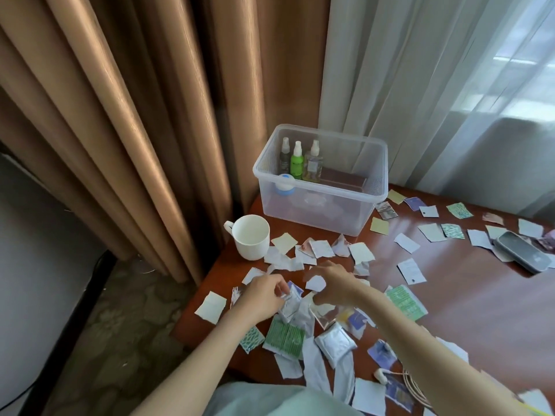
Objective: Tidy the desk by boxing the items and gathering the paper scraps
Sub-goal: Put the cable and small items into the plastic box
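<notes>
Several torn paper scraps lie scattered over the brown desk. My left hand grips a small bunch of gathered scraps near the desk's left part. My right hand is beside it, fingers curled down onto a white scrap. A clear plastic box stands at the back corner. It holds three spray bottles, a brown carton and a small blue-and-white item.
A white mug stands left of the box near the desk's left edge. A phone lies face down at the right. An earbud and coiled cable lie near the front edge. Curtains hang behind.
</notes>
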Demonstrator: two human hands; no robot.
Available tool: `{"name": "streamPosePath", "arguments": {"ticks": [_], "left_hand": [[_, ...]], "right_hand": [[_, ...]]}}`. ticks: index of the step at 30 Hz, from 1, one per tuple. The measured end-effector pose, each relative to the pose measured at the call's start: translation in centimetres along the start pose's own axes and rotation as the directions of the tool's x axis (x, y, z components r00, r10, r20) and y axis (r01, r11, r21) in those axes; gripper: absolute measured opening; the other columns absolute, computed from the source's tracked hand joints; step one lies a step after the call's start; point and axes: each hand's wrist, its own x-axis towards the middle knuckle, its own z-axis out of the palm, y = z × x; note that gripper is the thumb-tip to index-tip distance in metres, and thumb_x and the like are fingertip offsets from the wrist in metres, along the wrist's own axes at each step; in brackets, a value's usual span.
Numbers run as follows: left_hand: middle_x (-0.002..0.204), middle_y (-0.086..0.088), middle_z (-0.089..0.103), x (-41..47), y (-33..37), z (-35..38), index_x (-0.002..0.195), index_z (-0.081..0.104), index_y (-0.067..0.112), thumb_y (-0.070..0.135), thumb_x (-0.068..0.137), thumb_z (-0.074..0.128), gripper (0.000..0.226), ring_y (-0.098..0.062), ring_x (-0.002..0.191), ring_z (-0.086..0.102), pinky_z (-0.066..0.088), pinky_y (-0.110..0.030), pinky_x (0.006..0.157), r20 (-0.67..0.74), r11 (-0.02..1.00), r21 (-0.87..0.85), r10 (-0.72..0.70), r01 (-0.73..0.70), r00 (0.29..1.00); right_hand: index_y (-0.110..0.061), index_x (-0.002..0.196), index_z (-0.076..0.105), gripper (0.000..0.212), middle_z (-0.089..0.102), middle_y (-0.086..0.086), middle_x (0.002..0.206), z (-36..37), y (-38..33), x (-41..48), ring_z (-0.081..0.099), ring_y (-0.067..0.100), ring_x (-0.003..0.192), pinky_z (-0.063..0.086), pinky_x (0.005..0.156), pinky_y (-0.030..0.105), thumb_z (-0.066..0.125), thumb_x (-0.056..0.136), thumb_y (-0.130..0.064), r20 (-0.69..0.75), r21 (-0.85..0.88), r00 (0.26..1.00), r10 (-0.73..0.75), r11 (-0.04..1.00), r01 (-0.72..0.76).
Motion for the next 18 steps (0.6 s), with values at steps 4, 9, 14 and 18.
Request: {"name": "streamPosePath", "arguments": {"ticks": [4,9,14,18], "left_hand": [[0.122,-0.002,0.051,0.3,-0.5,1.6,0.119,0.052,0.019,0.021,0.085,0.063,0.036,-0.018,0.108,0.054,0.046,-0.028,0.086,0.012,0.999,0.030,-0.041,0.041,0.999],[0.131,-0.003,0.044,1.0,-0.6,3.1,0.126,0.042,0.021,0.032,0.080,0.067,0.054,-0.022,0.120,0.046,0.041,-0.032,0.093,0.013,0.975,0.218,-0.040,0.036,0.999],[0.132,-0.002,0.044,1.6,-0.3,3.5,0.128,0.040,0.024,0.030,0.079,0.071,0.058,-0.022,0.122,0.044,0.042,-0.032,0.096,-0.017,0.968,0.247,-0.036,0.039,0.999],[0.123,-0.002,0.047,1.7,0.0,3.2,0.125,0.045,0.023,0.027,0.080,0.070,0.051,-0.019,0.111,0.051,0.045,-0.029,0.088,-0.025,0.984,0.176,-0.031,0.035,0.999]], "right_hand": [[-0.032,0.137,0.039,0.069,0.022,0.004,0.149,0.8,0.6,-0.9,0.017,0.028,0.138,0.022,0.112,0.047,0.071,0.076,-0.023,0.096,-0.043,0.995,0.010,0.999,-0.006],[-0.032,0.146,0.019,0.095,-0.004,0.007,0.157,1.4,1.0,-1.7,-0.010,0.032,0.144,0.003,0.115,0.053,0.077,0.071,-0.032,0.051,-0.145,0.997,0.055,0.988,-0.047],[-0.032,0.148,0.001,0.114,0.006,0.013,0.154,1.3,1.2,-2.1,0.008,0.038,0.142,0.019,0.113,0.054,0.079,0.066,-0.044,-0.057,-0.203,0.973,0.225,0.951,-0.232],[-0.028,0.148,0.004,0.111,0.023,0.016,0.145,1.5,1.1,-2.3,0.029,0.035,0.132,0.040,0.101,0.046,0.080,0.067,-0.035,-0.086,-0.063,0.955,0.283,0.955,-0.289]]}}
